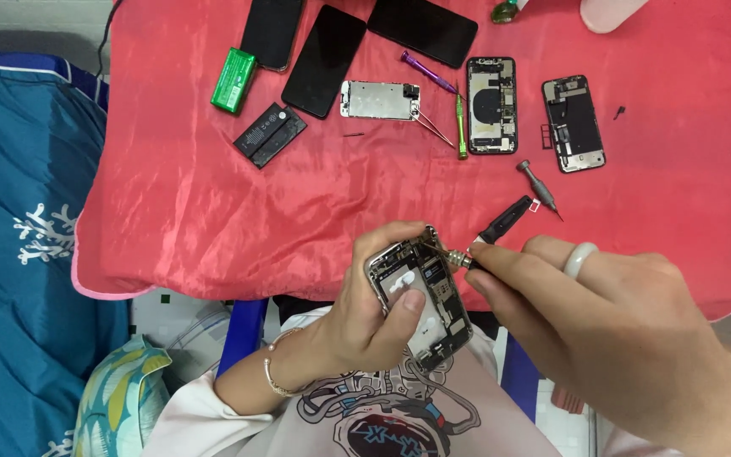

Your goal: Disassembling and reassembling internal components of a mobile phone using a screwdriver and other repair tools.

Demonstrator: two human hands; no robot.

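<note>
right hand (628,338) holds screwdriver (501,224) to opened phone (423,300) in left hand (374,317).

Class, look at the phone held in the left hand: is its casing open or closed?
Open: the phone shows bare internal parts, with no screen covering them.

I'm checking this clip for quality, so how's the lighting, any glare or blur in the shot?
Head view: even, soft light, faint shadows; mild sheen on the red cloth; the right hand up close looks slightly soft; the opened phone in the left hand is fairly sharp.
</note>
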